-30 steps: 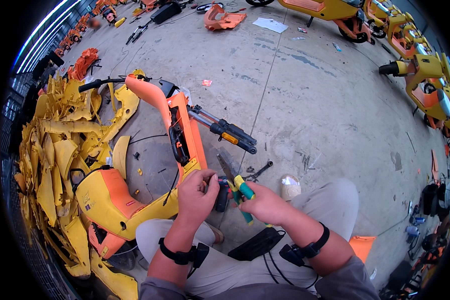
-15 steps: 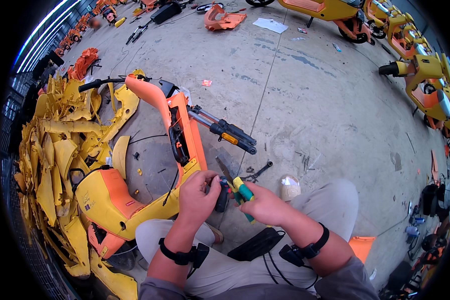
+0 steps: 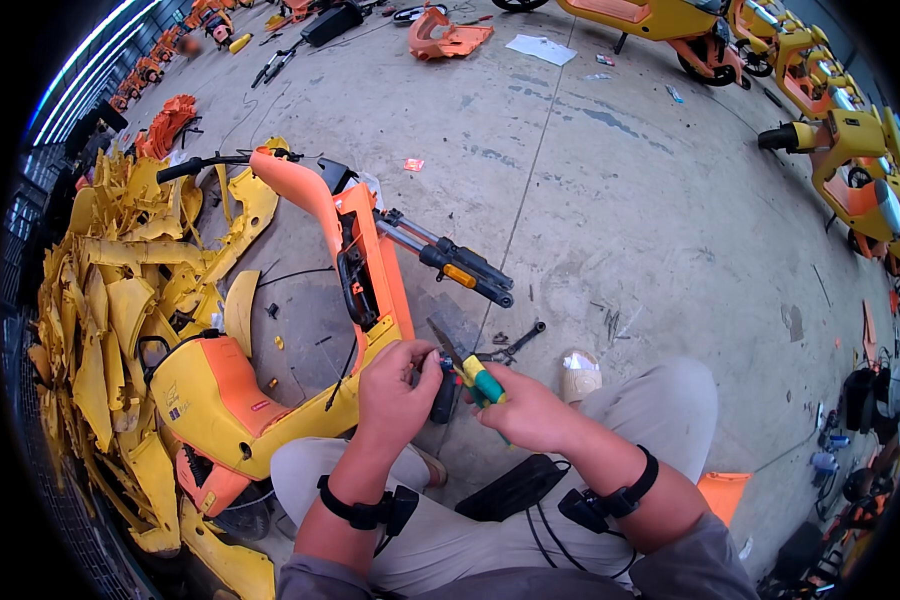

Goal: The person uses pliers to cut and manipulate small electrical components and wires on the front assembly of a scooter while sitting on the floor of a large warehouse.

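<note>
My left hand (image 3: pixel 400 390) is closed, thumb against curled fingers, at the middle of the view; what it holds is too small to make out. My right hand (image 3: pixel 520 415) grips shears (image 3: pixel 486 383) with yellow-and-green handles, their dark blades pointing up-left beside my left fingertips. A dark object (image 3: pixel 442 403) lies just behind and below the fingers, partly hidden. Just beyond is a stripped yellow-and-orange scooter (image 3: pixel 220 390) with its front fork (image 3: pixel 465 275) detached from a wheel and angled out to the right. A wrench (image 3: pixel 520 338) lies on the floor behind the shears.
A heap of broken yellow panels (image 3: pixel 110 320) crowds the left side. Yellow scooters (image 3: pixel 845 180) stand at upper right. An orange panel (image 3: pixel 445 40) and white paper (image 3: pixel 540 48) lie farther back. Tools and black parts (image 3: pixel 850 440) are scattered at right, near an orange piece (image 3: pixel 722 492).
The shears' handles have drawn closer together in my right hand, and the blades have shifted slightly left toward my left fingers. My left hand is nearly still.
</note>
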A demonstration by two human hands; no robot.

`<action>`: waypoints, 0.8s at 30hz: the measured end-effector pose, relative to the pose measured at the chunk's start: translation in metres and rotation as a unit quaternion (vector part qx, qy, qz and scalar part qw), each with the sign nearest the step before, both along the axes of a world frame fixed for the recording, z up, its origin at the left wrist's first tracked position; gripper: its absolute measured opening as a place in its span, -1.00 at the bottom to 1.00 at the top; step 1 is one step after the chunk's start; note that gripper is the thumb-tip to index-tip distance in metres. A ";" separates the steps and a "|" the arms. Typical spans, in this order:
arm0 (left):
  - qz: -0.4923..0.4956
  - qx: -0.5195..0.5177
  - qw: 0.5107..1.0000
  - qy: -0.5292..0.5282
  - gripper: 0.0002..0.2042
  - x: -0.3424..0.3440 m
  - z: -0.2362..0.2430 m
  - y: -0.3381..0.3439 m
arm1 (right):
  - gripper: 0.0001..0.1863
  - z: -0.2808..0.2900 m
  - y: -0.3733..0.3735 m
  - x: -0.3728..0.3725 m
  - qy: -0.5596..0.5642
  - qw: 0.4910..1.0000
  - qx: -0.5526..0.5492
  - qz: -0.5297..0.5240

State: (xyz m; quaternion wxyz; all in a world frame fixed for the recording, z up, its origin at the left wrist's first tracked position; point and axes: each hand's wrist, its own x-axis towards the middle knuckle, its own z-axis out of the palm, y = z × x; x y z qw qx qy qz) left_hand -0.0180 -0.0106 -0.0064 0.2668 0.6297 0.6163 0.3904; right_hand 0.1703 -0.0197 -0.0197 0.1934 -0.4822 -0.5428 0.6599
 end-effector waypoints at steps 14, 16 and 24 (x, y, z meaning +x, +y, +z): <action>0.000 -0.022 0.999 0.035 -0.88 -0.006 0.001 0.001 | -0.43 0.024 0.002 -0.006 -0.079 0.997 0.000 -0.002; 0.009 -0.042 0.998 0.042 -0.86 -0.005 -0.005 0.001 | -0.50 0.020 0.002 0.000 -0.026 0.999 -0.033 -0.016; 0.010 -0.028 1.000 0.002 -0.89 -0.011 -0.029 0.002 | -0.63 -0.023 -0.006 -0.010 -0.035 0.982 0.171 -0.075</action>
